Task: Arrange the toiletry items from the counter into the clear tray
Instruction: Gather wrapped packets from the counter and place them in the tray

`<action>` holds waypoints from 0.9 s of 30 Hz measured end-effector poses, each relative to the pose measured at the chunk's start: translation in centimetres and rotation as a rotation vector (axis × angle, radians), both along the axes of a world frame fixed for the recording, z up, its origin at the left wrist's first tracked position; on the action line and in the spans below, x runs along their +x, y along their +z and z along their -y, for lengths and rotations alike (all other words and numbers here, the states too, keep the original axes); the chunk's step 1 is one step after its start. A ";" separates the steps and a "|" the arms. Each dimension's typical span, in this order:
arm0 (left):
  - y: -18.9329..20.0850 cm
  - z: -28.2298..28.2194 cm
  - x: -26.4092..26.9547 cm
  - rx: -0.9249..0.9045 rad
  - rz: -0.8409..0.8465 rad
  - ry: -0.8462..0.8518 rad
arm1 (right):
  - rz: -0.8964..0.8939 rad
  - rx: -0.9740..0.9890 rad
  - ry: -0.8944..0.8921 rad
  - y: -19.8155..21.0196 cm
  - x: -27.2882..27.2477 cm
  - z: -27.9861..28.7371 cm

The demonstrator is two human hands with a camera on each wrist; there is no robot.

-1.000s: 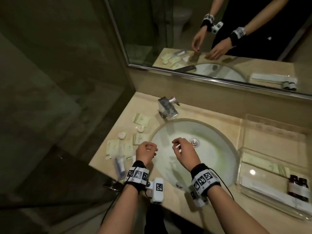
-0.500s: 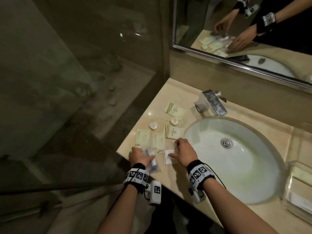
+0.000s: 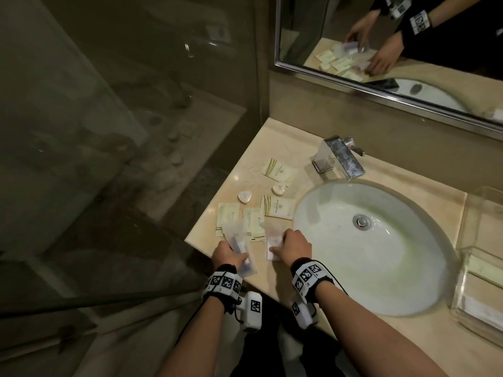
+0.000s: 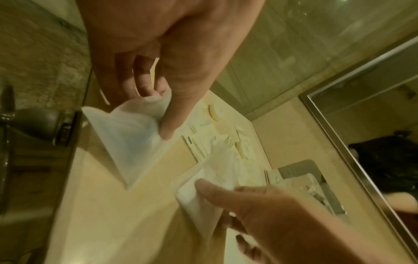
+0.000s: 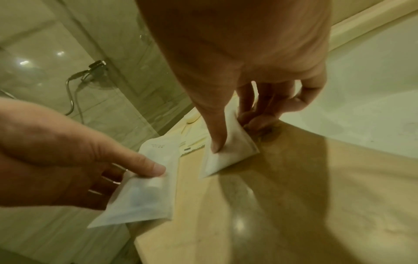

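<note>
The left hand point(image 3: 227, 253) is pinching a frosted pouch point(image 3: 239, 247) at the tabletop point(image 3: 275, 148) front edge, while the right hand point(image 3: 295, 247) is pinching a white sachet point(image 3: 273, 242) lying beside it; the clear tray point(image 3: 468, 278) is sitting right of the sink point(image 3: 408, 268)

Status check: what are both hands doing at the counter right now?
Left hand pinching translucent pouch. Right hand pinching white packet. Clear tray across the sink; path clear.
</note>
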State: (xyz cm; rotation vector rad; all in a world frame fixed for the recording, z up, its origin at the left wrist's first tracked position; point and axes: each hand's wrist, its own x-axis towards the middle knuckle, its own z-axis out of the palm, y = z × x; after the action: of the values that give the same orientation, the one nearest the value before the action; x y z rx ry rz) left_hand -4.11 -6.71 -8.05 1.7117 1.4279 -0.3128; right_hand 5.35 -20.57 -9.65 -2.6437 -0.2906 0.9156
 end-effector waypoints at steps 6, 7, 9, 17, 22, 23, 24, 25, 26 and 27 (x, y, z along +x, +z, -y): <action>2.2 -0.9 0.1 -0.037 0.113 0.026 | -0.085 0.293 -0.144 1.3 0.8 2.8; 2.8 -0.8 0.4 -0.057 0.150 0.045 | -0.080 0.345 -0.167 1.5 1.1 3.5; 4.1 -0.4 1.3 -0.132 0.231 0.083 | -0.072 0.456 -0.211 2.4 1.8 5.0; 8.7 8.2 8.4 -0.239 0.418 -0.254 | -0.091 0.853 -0.452 6.4 5.0 14.8; 9.4 18.2 11.9 -0.338 0.478 -0.540 | -0.056 1.005 -0.692 9.3 5.8 23.4; 9.6 20.5 12.4 -0.349 0.486 -0.599 | -0.036 1.002 -0.733 9.5 5.8 25.3; 9.9 22.7 12.9 -0.348 0.497 -0.660 | -0.016 1.006 -0.780 9.7 5.7 27.1; 9.8 24.9 13.3 -0.342 0.500 -0.717 | -0.006 1.009 -0.831 9.8 5.6 28.9; 9.8 26.9 13.6 -0.338 0.506 -0.770 | 0.010 1.013 -0.877 9.8 5.4 30.7; 9.7 28.9 14.0 -0.345 0.498 -0.827 | 0.028 1.005 -0.919 9.8 5.3 32.5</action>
State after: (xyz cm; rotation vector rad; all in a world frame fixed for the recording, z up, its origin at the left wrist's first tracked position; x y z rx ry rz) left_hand 9.84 -35.65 1.69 1.8346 0.2438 -0.4927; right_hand 10.61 -53.04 0.20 -1.5455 0.3650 0.2698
